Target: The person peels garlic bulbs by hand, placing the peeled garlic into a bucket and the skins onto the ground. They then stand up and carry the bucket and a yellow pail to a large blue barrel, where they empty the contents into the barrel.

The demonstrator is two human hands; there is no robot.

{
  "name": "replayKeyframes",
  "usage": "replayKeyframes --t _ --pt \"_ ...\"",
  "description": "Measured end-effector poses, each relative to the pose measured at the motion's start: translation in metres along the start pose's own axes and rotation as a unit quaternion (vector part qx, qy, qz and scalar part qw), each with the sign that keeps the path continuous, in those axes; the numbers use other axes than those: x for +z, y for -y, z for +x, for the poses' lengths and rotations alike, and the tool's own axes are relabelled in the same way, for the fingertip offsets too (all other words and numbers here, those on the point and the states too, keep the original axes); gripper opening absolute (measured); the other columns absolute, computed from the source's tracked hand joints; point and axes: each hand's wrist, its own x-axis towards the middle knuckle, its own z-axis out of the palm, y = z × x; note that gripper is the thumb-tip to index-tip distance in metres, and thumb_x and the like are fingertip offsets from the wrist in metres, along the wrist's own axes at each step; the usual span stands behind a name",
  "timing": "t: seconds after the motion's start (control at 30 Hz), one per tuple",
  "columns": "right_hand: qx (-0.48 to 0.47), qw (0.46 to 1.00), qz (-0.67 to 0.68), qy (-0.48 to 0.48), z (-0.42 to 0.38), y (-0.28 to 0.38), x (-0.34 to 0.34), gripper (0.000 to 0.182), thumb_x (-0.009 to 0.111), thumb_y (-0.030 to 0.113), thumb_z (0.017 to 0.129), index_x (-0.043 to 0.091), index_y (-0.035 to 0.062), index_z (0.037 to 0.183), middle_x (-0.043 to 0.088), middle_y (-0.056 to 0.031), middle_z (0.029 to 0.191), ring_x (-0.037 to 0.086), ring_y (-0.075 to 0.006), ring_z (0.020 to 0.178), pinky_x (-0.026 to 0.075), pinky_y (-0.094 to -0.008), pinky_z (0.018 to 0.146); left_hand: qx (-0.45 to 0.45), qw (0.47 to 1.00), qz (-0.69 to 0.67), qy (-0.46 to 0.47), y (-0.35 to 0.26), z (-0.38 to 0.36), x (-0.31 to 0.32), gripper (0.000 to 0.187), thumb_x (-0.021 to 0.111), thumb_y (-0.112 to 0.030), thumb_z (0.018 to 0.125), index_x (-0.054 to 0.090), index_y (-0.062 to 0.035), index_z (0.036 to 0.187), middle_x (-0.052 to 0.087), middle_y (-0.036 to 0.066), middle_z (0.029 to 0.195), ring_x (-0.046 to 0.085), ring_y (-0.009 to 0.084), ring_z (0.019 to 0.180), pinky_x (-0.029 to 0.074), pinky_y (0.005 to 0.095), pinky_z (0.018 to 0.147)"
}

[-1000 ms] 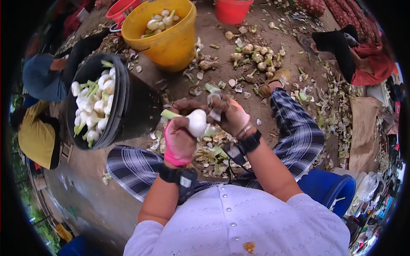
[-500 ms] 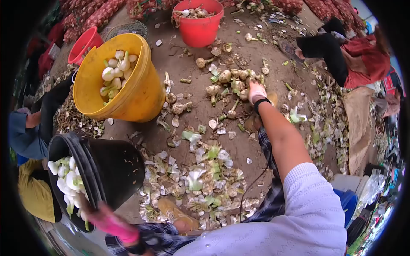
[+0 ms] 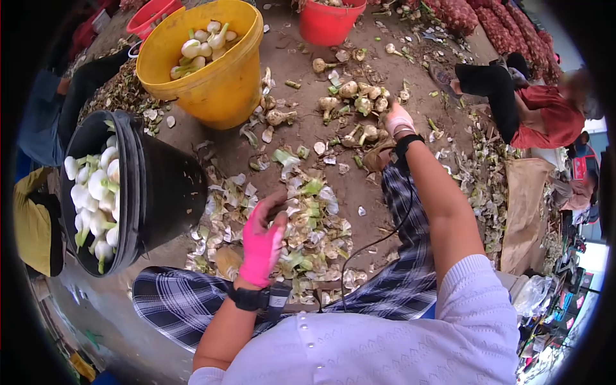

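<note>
Two gloved hands are in front of me. The left hand (image 3: 262, 240), bright pink, hangs half open over one spread of peelings (image 3: 314, 240), fingers loosely curled, nothing in its hold that I can see. The right hand (image 3: 399, 120) is stretched out to one heap of unpeeled bulbs (image 3: 364, 104), around ten, too overlapped to count surely; its fingertips are at the heap's edge, and I can't tell how far they are open or whether they grip a bulb. One yellow bucket (image 3: 215, 102) holds several white bulbs (image 3: 191, 48); near it, nested black buckets (image 3: 173, 189) hold a dozen or more peeled bulbs (image 3: 98, 185). Two red buckets (image 3: 330, 24) stand beyond, and at least three other people sit around
</note>
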Motion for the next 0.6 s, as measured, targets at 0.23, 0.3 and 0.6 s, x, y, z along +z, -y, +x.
replayKeyframes --t 0.23,0.3,0.6 --pt "-0.173 0.941 -0.250 0.145 0.012 -0.027 0.068 0.050 0.054 0.008 0.083 0.046 0.0226 0.131 0.046 -0.0139 0.132 0.048 -0.0315 0.120 0.042 -0.0418 0.099 -0.075 0.993 -0.032 -0.083 0.037 -0.004 -0.020 0.031 0.052 -0.015 0.092 0.051 0.0015 0.118 0.060 0.010 0.108 0.060 0.0165 0.095 0.047 0.0279 0.085" --pt "-0.165 0.919 -0.300 0.197 0.019 -0.024 0.106 0.050 0.048 0.009 0.087 0.043 0.0272 0.133 0.041 -0.0129 0.135 0.045 -0.0306 0.123 0.042 -0.0441 0.099 -0.109 0.987 -0.062 -0.097 0.047 -0.001 -0.017 0.033 0.053 -0.018 0.092 0.051 0.0015 0.119 0.060 0.010 0.109 0.060 0.0162 0.095 0.047 0.0259 0.081" --pt "0.017 0.743 0.519 0.422 -0.052 0.049 0.057 0.044 0.059 0.007 0.085 0.048 0.0019 0.127 0.058 -0.0173 0.110 0.061 -0.0217 0.094 0.052 -0.0316 0.080 -0.093 0.995 0.014 -0.017 0.015 0.031 0.021 0.062 0.068 -0.015 0.078 0.040 -0.0060 0.133 0.055 0.012 0.116 0.055 0.0198 0.105 0.046 0.0323 0.090"
